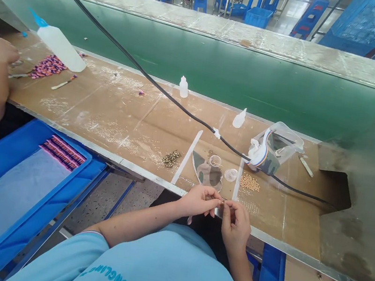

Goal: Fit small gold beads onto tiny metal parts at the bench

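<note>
Your left hand [199, 201] and right hand [235, 227] meet at the lower centre of the frame, just over the near edge of the workbench [140, 169], forearms angled inward. Both pinch narrowly on a tiny gold-coloured piece [223, 202], too small to identify. Just beyond lie a camouflage fabric cutout [205, 172] under a small clear plastic cup [215, 160], a second cup [230, 174] and a pile of tan beads [249, 182].
</note>
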The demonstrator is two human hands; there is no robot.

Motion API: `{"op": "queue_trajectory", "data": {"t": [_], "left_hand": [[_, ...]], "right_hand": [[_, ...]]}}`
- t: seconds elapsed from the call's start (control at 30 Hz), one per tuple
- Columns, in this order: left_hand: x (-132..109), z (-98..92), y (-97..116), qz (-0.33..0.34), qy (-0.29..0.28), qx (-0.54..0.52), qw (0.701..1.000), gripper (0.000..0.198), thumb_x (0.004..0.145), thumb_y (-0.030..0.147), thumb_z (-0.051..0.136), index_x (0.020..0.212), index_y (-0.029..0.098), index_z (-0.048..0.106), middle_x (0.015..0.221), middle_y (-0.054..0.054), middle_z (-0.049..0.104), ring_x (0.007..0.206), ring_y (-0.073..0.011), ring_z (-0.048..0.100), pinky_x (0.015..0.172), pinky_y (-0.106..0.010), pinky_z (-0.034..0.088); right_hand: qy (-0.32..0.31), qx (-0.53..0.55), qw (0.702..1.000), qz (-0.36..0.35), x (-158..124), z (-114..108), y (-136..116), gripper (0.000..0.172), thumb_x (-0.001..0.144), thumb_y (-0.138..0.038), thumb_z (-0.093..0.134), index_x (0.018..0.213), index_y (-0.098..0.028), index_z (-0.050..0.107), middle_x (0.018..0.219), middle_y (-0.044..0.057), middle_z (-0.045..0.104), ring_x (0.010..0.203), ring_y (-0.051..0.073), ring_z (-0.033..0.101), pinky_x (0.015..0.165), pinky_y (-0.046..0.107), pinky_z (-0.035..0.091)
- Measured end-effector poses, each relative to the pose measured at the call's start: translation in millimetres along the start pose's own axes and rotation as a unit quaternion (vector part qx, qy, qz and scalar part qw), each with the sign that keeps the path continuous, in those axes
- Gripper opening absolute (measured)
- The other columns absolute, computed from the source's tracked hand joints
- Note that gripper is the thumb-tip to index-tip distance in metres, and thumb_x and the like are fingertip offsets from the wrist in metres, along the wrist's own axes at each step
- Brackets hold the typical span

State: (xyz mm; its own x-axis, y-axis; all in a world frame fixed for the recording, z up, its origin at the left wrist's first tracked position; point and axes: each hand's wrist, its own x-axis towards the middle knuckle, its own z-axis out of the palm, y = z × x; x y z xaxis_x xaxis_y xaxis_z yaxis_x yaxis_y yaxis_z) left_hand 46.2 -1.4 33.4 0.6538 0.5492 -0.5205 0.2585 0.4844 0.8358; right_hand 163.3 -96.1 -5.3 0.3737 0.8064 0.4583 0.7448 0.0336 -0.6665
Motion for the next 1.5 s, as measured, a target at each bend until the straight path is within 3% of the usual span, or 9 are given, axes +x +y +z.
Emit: {"op": "queue_trajectory", "data": {"t": [0.6, 1.03, 1.23, 1.33, 1.5], "left_hand": [[0, -2.5, -4, 0.020, -0.009, -0.015, 1.000, 0.009, 0.077, 0.022, 0.058, 0.075, 0.013, 0.058, 0.044, 0.006, 0.055, 0.034, -0.0041, 0.043, 0.038, -0.014, 0.034], [2, -3.5, -8, 0.038, 0.011, 0.039, 0.998, 0.019, 0.076, 0.033, 0.059, 0.076, 0.014, 0.058, 0.047, 0.005, 0.055, 0.035, -0.0058, 0.043, 0.039, -0.016, 0.034], [-12, 4.1, 1, 0.051, 0.027, 0.108, 0.992, 0.036, 0.072, 0.050, 0.058, 0.074, 0.015, 0.061, 0.045, 0.003, 0.056, 0.036, -0.0086, 0.045, 0.040, -0.019, 0.037], [-6, -0.9, 2, 0.067, 0.012, 0.147, 0.987, 0.046, 0.066, 0.060, 0.060, 0.077, 0.016, 0.061, 0.044, 0.004, 0.056, 0.036, -0.0094, 0.045, 0.041, -0.020, 0.039], [6, -4.0, 0, 0.052, -0.020, 0.169, 0.984, 0.063, 0.048, 0.079, 0.061, 0.066, 0.019, 0.056, 0.041, 0.002, 0.055, 0.033, -0.0109, 0.043, 0.035, -0.022, 0.037]], "right_hand": [[-0.015, -0.040, 0.998, -0.038, 1, 2, -1, 0.015, 0.094, -0.026, 0.044, 0.087, -0.020, 0.055, 0.080, 0.003, 0.060, 0.078, 0.014, 0.057, 0.064, 0.024, 0.046], [-0.066, -0.054, 0.996, -0.026, 4, 3, 3, 0.025, 0.097, -0.034, 0.035, 0.085, -0.021, 0.053, 0.080, 0.004, 0.058, 0.074, 0.015, 0.057, 0.059, 0.025, 0.042], [-0.083, -0.118, 0.988, -0.046, 2, -4, -11, 0.032, 0.099, -0.025, 0.024, 0.083, -0.021, 0.051, 0.075, 0.002, 0.059, 0.068, 0.014, 0.056, 0.058, 0.024, 0.041], [-0.087, -0.198, 0.975, -0.046, 6, -3, -10, 0.018, 0.095, -0.028, 0.038, 0.083, -0.023, 0.051, 0.074, -0.001, 0.060, 0.062, 0.012, 0.055, 0.053, 0.022, 0.039], [-0.162, -0.225, 0.960, -0.037, 11, -3, -4, 0.004, 0.088, -0.025, 0.051, 0.089, -0.022, 0.052, 0.084, 0.001, 0.062, 0.080, 0.016, 0.058, 0.070, 0.025, 0.045]]}}
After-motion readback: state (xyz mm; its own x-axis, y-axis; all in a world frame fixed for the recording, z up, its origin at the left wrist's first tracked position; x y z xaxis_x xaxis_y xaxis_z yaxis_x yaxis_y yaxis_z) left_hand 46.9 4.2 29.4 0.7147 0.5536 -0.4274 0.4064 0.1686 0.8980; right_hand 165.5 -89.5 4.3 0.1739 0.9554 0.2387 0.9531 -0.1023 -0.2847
